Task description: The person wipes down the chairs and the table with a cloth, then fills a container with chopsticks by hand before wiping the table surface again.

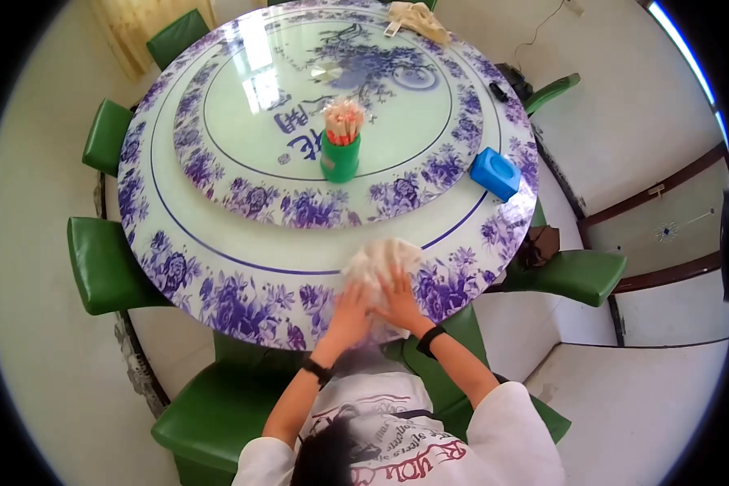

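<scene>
A crumpled, whitish, thin sheet [383, 261], cloth or soft plastic, lies on the near rim of a round table [300, 253] with purple flowers. My right hand [399, 301] rests on it with the fingers stretched out and spread. Beside it, my left hand [350, 314] touches the sheet's left side, fingers extended forward. The two hands almost meet at the thumbs. Part of the sheet hangs between my wrists toward the table edge, and some of it is hidden under the hands. Each wrist wears a black band.
On the raised round turntable [219, 182] stands a green cup [340, 160] of wrapped chopsticks. A blue box [496, 173] sits to its right. A beige cloth bag [417, 20] and a small black object [499, 91] lie farther back. Green chairs [109, 263] surround the table.
</scene>
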